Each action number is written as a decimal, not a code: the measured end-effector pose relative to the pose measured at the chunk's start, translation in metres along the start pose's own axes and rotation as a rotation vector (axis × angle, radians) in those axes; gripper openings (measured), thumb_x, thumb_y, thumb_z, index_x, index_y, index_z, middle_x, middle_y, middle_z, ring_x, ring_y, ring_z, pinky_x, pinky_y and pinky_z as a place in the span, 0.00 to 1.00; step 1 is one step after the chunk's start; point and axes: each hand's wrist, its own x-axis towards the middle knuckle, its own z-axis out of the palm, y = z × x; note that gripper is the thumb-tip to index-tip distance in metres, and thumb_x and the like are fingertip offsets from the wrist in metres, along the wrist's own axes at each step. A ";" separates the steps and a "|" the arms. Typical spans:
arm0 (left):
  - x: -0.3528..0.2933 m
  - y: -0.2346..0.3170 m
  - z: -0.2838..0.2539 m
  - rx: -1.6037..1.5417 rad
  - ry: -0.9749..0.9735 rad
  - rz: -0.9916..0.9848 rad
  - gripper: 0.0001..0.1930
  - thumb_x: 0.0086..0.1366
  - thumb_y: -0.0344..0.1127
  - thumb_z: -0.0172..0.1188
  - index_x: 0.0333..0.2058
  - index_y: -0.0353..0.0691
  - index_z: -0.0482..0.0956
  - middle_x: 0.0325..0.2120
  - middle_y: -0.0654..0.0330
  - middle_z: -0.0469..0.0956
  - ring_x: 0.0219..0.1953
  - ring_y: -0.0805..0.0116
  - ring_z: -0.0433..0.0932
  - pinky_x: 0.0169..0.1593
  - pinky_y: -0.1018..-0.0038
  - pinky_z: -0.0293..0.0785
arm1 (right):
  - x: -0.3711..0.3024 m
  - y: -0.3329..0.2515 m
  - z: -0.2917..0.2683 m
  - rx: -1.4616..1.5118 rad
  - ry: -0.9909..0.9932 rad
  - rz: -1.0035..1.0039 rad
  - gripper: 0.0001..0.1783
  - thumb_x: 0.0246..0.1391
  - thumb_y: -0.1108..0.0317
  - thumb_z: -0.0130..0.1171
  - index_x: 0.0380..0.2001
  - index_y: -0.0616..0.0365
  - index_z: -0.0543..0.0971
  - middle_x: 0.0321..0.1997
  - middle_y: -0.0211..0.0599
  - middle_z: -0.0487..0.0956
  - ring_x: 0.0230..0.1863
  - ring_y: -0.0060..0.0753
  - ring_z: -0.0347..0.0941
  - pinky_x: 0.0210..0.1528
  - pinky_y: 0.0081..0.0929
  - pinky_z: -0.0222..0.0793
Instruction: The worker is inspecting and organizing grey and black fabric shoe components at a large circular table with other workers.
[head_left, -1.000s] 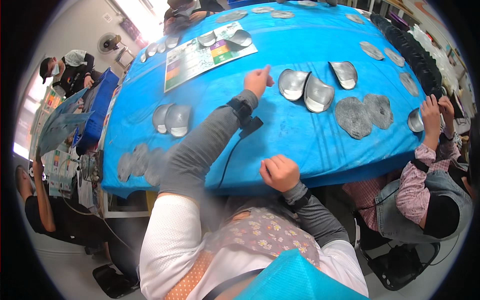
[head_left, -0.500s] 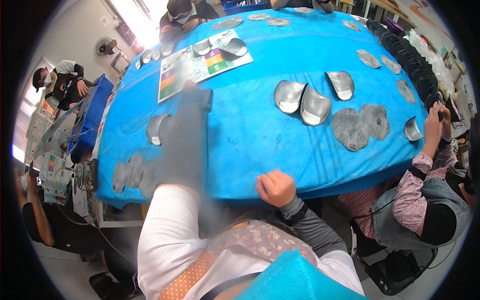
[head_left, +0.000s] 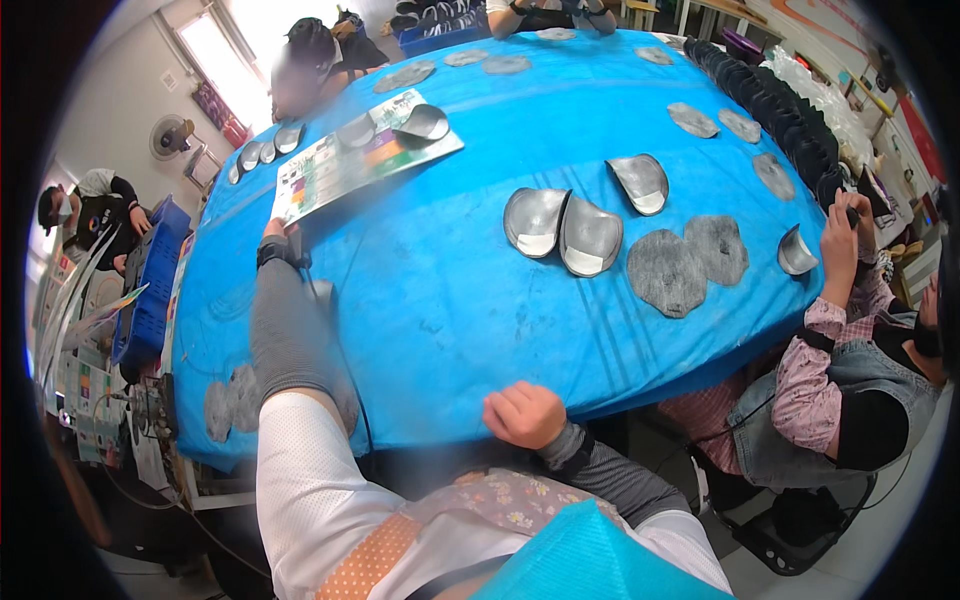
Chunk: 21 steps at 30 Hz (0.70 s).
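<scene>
My left hand [head_left: 283,230] reaches far forward over the table and grips the near left corner of a printed sheet [head_left: 322,188] with coloured blocks. Curved grey shell pieces [head_left: 424,123] lie on the sheet's far part. My right hand [head_left: 526,414] is curled into a loose fist over the table's near edge, with nothing showing in it. Ahead and right of it are three more grey shells [head_left: 591,238] with pale patches, beside two overlapping flat grey felt-like discs [head_left: 667,275]. My left forearm partly hides another shell and more discs [head_left: 243,398].
A blue cloth [head_left: 450,330] covers the table. Co-workers sit at the far side, and another person [head_left: 840,390] works at the right with both hands near a row of black curved pieces [head_left: 765,115]. A blue crate [head_left: 155,285] stands beyond the left edge. A dark cord [head_left: 352,375] runs by my left arm.
My left hand has moved left and now has the sheet's corner; the sheet looks tilted. My right hand stays closed near the edge. The whole view has shifted somewhat.
</scene>
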 end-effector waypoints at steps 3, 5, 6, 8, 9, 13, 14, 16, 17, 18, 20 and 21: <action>-0.030 0.012 -0.001 -0.060 -0.159 -0.075 0.16 0.58 0.31 0.53 0.43 0.28 0.68 0.35 0.51 0.76 0.24 0.65 0.77 0.25 0.76 0.77 | -0.001 -0.001 -0.001 0.004 -0.015 0.029 0.12 0.41 0.71 0.60 0.14 0.53 0.67 0.13 0.31 0.62 0.15 0.31 0.62 0.15 0.27 0.56; -0.041 0.012 -0.001 -0.183 -0.423 -0.178 0.18 0.57 0.31 0.54 0.44 0.28 0.66 0.37 0.48 0.76 0.23 0.67 0.77 0.23 0.80 0.78 | -0.001 -0.001 -0.002 0.025 -0.018 0.011 0.13 0.41 0.71 0.60 0.13 0.53 0.66 0.13 0.31 0.62 0.15 0.31 0.62 0.16 0.28 0.57; -0.042 0.009 0.003 -0.237 -0.468 -0.167 0.21 0.57 0.31 0.56 0.46 0.27 0.64 0.37 0.46 0.76 0.26 0.67 0.79 0.23 0.83 0.78 | -0.001 -0.001 -0.002 0.040 -0.005 0.011 0.13 0.41 0.71 0.60 0.13 0.53 0.66 0.13 0.31 0.62 0.15 0.31 0.62 0.16 0.28 0.57; -0.039 0.001 0.011 -0.187 -0.596 -0.067 0.21 0.60 0.31 0.54 0.49 0.25 0.61 0.38 0.44 0.75 0.32 0.61 0.80 0.27 0.79 0.80 | 0.000 -0.001 -0.002 0.054 0.025 0.003 0.13 0.42 0.71 0.59 0.13 0.53 0.66 0.13 0.31 0.62 0.15 0.31 0.62 0.16 0.28 0.57; -0.036 0.000 0.014 -0.171 -0.721 0.005 0.21 0.62 0.30 0.52 0.50 0.24 0.59 0.39 0.44 0.74 0.34 0.58 0.79 0.29 0.78 0.81 | 0.000 -0.002 -0.002 0.051 0.013 0.000 0.13 0.42 0.71 0.59 0.13 0.53 0.66 0.13 0.31 0.62 0.15 0.31 0.62 0.16 0.28 0.57; -0.029 0.002 0.055 -0.088 -0.368 -0.002 0.14 0.63 0.30 0.48 0.48 0.34 0.67 0.33 0.56 0.75 0.28 0.66 0.76 0.29 0.75 0.73 | -0.001 -0.004 -0.003 0.012 0.049 0.028 0.13 0.42 0.71 0.59 0.13 0.53 0.66 0.13 0.31 0.62 0.16 0.31 0.62 0.16 0.27 0.57; -0.035 0.004 0.065 -0.191 -0.408 -0.020 0.15 0.63 0.28 0.48 0.48 0.33 0.67 0.35 0.55 0.74 0.30 0.65 0.76 0.31 0.76 0.75 | -0.002 -0.005 -0.004 0.006 0.053 0.018 0.13 0.42 0.71 0.59 0.13 0.53 0.66 0.13 0.31 0.62 0.16 0.31 0.62 0.16 0.27 0.57; -0.058 0.013 0.075 -0.249 -0.530 -0.106 0.15 0.62 0.24 0.48 0.48 0.31 0.64 0.40 0.52 0.72 0.37 0.62 0.76 0.40 0.76 0.78 | -0.005 -0.005 -0.003 0.012 0.068 0.008 0.13 0.42 0.71 0.58 0.12 0.53 0.65 0.13 0.30 0.62 0.16 0.31 0.62 0.17 0.27 0.58; -0.074 0.016 0.081 -0.239 -0.582 -0.092 0.15 0.62 0.24 0.48 0.48 0.31 0.64 0.40 0.52 0.72 0.37 0.62 0.76 0.40 0.76 0.78 | -0.006 -0.005 -0.003 0.010 0.067 0.000 0.13 0.42 0.71 0.58 0.12 0.53 0.65 0.13 0.30 0.62 0.16 0.31 0.62 0.17 0.27 0.58; -0.091 0.014 0.090 -0.353 -0.578 -0.059 0.14 0.62 0.23 0.47 0.48 0.30 0.65 0.40 0.52 0.72 0.38 0.62 0.75 0.41 0.75 0.78 | -0.007 -0.005 -0.002 0.015 0.070 -0.003 0.14 0.42 0.71 0.59 0.12 0.52 0.65 0.13 0.30 0.62 0.16 0.31 0.62 0.17 0.27 0.58; -0.125 0.012 0.108 -0.498 -0.528 -0.041 0.21 0.64 0.21 0.41 0.56 0.26 0.54 0.51 0.42 0.65 0.51 0.54 0.71 0.43 0.80 0.78 | -0.009 -0.003 -0.002 0.023 0.077 -0.001 0.14 0.42 0.70 0.59 0.12 0.52 0.65 0.13 0.30 0.62 0.16 0.30 0.62 0.17 0.27 0.58; -0.141 0.011 0.116 -0.483 -0.506 -0.018 0.21 0.64 0.21 0.41 0.56 0.26 0.54 0.51 0.42 0.65 0.51 0.54 0.71 0.43 0.80 0.78 | -0.010 -0.003 -0.001 0.025 0.076 -0.007 0.14 0.43 0.70 0.59 0.12 0.52 0.65 0.13 0.30 0.62 0.16 0.30 0.62 0.17 0.27 0.58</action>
